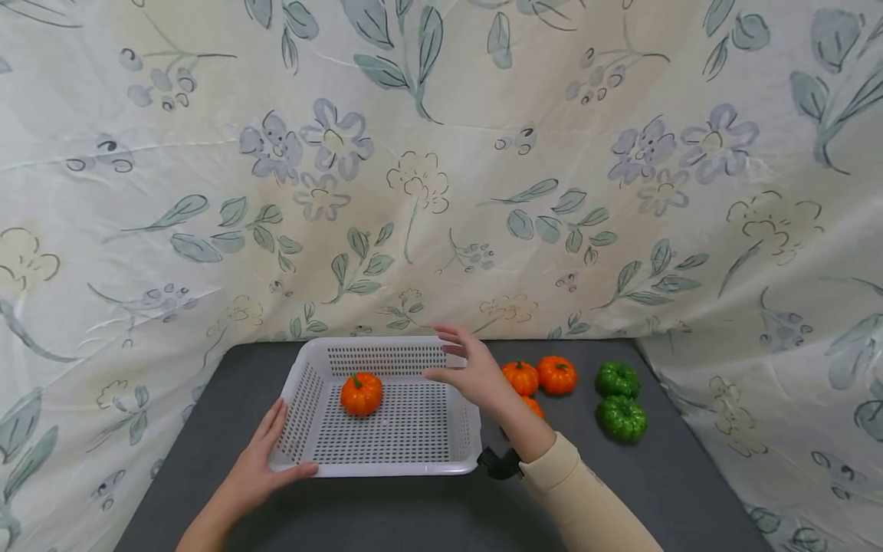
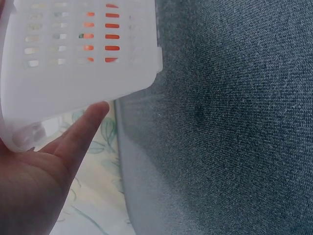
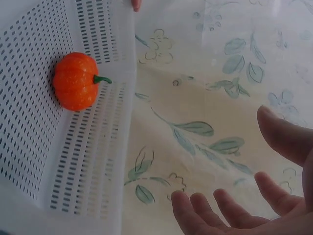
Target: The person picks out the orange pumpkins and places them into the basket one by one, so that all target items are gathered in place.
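A white perforated plastic basket point(image 1: 386, 468) stands on the dark tabletop with a small orange pumpkin point(image 1: 362, 394) inside, left of its middle. My left hand point(image 1: 258, 468) holds the basket's front left corner, its thumb along the front rim and its fingers against the outer left side. In the left wrist view the basket wall point(image 2: 78, 88) lies between thumb and fingers. Above the basket's right rim, my right hand point(image 1: 472, 368) is spread with nothing in it. The right wrist view shows its fingers point(image 3: 230, 210) apart from the basket and the pumpkin point(image 3: 77, 81).
Right of the basket lie two orange pumpkins point(image 1: 556, 375) point(image 1: 520, 377), and a third point(image 1: 533, 406) is partly hidden by my right forearm. Farther right sit two green pumpkin- or pepper-like vegetables point(image 1: 617, 379) point(image 1: 622, 418). A floral cloth point(image 1: 441, 192) hangs behind the dark table point(image 1: 372, 514).
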A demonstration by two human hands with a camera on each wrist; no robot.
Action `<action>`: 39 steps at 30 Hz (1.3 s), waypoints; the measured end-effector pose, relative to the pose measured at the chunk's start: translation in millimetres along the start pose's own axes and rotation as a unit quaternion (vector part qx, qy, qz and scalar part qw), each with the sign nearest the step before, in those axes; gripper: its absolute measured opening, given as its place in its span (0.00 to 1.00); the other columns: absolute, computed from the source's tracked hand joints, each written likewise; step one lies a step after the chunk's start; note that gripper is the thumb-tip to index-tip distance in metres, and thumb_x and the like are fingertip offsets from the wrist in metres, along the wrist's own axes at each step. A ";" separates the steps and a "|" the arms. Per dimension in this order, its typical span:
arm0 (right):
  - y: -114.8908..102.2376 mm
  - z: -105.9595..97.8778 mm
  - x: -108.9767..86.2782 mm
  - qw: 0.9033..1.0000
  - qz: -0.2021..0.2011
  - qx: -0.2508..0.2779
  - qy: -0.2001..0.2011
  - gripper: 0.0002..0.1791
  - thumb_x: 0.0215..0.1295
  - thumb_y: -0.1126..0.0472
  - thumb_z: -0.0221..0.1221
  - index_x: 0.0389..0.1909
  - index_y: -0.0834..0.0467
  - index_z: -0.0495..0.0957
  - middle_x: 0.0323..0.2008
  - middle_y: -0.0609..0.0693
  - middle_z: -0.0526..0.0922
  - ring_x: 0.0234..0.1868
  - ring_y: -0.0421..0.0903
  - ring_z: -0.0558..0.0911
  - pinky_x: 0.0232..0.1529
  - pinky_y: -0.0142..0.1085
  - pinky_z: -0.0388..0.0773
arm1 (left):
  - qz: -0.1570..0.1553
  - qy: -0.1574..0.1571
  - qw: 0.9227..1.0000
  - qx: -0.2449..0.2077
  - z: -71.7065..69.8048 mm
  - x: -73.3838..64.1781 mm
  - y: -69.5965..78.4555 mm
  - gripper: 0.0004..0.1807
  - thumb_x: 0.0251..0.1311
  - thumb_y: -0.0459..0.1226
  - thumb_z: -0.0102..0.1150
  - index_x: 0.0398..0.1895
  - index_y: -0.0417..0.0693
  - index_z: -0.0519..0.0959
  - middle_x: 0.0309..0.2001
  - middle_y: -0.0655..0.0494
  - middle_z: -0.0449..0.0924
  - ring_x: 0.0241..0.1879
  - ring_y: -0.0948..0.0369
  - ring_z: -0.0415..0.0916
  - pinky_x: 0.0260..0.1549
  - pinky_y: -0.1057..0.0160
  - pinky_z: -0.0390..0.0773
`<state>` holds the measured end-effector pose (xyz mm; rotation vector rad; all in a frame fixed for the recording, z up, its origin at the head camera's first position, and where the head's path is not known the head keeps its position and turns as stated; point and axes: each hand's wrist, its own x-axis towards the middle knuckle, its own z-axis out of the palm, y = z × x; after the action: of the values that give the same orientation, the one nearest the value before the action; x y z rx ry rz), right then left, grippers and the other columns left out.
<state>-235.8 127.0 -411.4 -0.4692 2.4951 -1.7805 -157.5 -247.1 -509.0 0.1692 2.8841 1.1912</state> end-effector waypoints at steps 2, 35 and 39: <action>1.1 -5.6 -3.3 1.000 -0.001 0.009 0.005 0.41 0.58 0.57 0.73 0.72 0.45 0.67 0.72 0.52 0.68 0.70 0.57 0.71 0.62 0.55 0.76 | 0.000 0.002 1.000 0.001 0.4 -0.4 -0.2 0.66 0.49 0.51 0.76 0.81 0.39 0.42 0.82 0.43 0.32 0.76 0.32 0.41 0.66 0.25 0.51; 61.5 -102.2 -35.7 0.990 0.070 -0.051 0.113 0.44 0.60 0.45 0.71 0.75 0.48 0.63 0.74 0.58 0.65 0.73 0.60 0.66 0.69 0.60 0.66 | 0.004 0.006 1.000 0.006 5.3 1.3 -5.8 0.66 0.49 0.52 0.76 0.81 0.38 0.42 0.83 0.44 0.31 0.76 0.33 0.40 0.66 0.26 0.51; 71.6 -111.5 -39.0 0.987 0.082 -0.063 0.125 0.45 0.61 0.44 0.70 0.76 0.48 0.61 0.75 0.58 0.64 0.73 0.60 0.66 0.68 0.61 0.66 | -0.002 0.004 1.000 0.008 5.0 -0.6 -5.9 0.66 0.50 0.52 0.76 0.81 0.38 0.42 0.83 0.44 0.31 0.77 0.33 0.40 0.66 0.25 0.51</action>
<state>-237.3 260.9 -445.6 -0.0435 2.7296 -1.7217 -157.1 -247.8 -516.7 0.1590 2.9005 1.1699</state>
